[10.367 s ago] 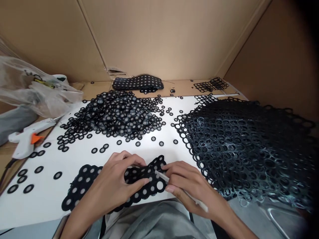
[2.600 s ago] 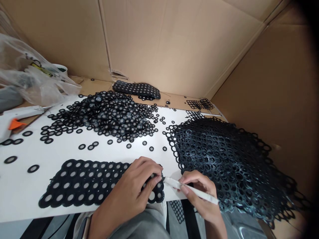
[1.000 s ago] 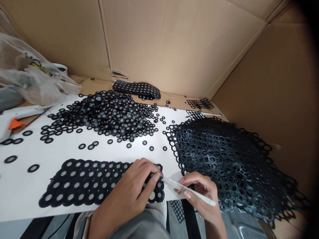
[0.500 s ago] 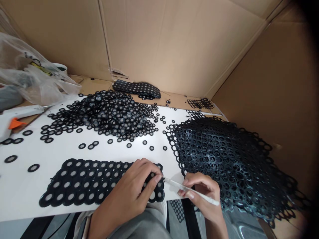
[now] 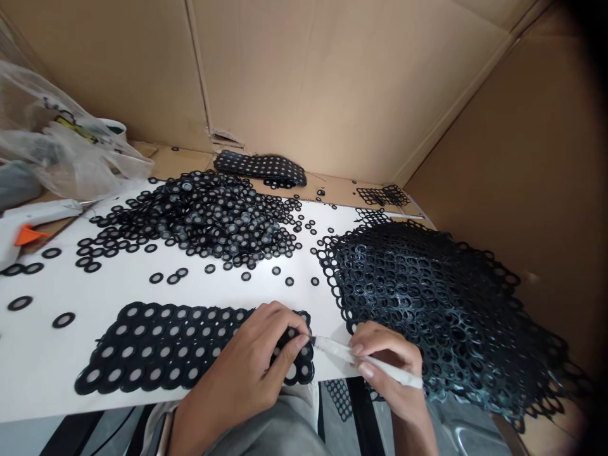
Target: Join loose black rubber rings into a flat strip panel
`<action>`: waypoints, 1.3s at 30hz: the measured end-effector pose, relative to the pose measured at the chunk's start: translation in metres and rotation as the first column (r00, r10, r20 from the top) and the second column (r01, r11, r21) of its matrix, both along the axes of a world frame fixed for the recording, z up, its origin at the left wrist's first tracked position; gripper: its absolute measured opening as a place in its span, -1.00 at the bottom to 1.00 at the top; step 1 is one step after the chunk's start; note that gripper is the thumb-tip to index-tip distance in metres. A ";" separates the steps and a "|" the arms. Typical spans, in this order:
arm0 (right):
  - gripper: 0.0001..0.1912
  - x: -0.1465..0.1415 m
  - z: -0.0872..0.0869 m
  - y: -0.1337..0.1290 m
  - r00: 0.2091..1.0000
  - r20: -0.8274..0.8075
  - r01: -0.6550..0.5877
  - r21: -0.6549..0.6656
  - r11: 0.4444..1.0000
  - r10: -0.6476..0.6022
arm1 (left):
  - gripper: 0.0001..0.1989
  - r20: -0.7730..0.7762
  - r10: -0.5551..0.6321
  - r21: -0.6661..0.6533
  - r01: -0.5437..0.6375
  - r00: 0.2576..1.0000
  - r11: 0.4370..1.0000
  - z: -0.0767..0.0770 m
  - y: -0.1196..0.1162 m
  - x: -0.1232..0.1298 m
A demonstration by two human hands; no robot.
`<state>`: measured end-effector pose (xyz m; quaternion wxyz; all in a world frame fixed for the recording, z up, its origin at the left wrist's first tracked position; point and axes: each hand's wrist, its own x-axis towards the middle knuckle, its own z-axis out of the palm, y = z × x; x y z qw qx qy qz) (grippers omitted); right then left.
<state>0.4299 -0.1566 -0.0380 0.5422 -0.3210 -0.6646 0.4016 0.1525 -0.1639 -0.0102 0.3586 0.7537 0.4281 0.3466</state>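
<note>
A black sheet of joined rings with pale round centres lies along the front edge of the white table. My left hand rests over its right part, thumb and forefinger pinched together at the sheet's right edge. What exactly sits between those fingertips is hidden. In my right hand is a slim white pen-like tool, gripped between thumb and fingers. Its dark tip points left and meets, or nearly meets, the left fingertips. The tool slants down to the right.
Loose black rings with grey centres form a pile behind the sheet. A heap of black ring mesh stands at right. Finished-looking sheets lie at the back. A white glue gun and plastic bag are at left, cardboard walls behind.
My right hand and the white tool have shifted slightly to the right. The left hand keeps its place on the sheet.
</note>
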 end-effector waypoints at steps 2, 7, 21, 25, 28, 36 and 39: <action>-0.93 0.000 0.000 -0.002 1.000 -0.026 0.005 -0.045 0.999 -0.006 | -0.83 0.002 0.004 0.032 -0.004 1.000 0.999 -0.001 0.000 0.000; -0.86 -0.003 -0.002 -0.005 0.997 -0.070 -0.023 -0.144 0.989 0.012 | -0.75 0.050 -0.009 0.198 -0.001 0.999 0.980 -0.006 0.005 -0.002; -0.90 -0.003 0.003 0.006 0.997 -0.077 -0.012 -0.112 0.994 0.003 | -0.88 -0.059 0.103 0.202 -0.089 0.993 0.975 -0.034 0.006 -0.008; -0.82 -0.003 0.000 0.003 0.994 -0.104 0.005 -0.154 0.988 -0.021 | -0.88 -0.058 0.106 0.203 -0.093 0.993 0.975 -0.030 0.007 -0.007; -0.76 -0.006 -0.003 0.003 0.991 -0.134 0.002 -0.191 0.982 -0.029 | -0.88 -0.062 0.098 0.214 -0.083 0.993 0.973 -0.028 0.007 -0.006; -0.61 -0.003 0.007 -0.009 0.898 -0.204 0.383 -0.075 0.921 -0.390 | -0.79 -0.101 0.044 0.262 -0.016 0.994 0.965 -0.023 0.009 -0.008; -0.64 0.011 0.021 -0.008 0.774 0.085 0.621 0.091 0.778 -0.628 | -0.78 -0.113 0.037 0.318 0.001 0.993 0.948 -0.021 0.011 -0.009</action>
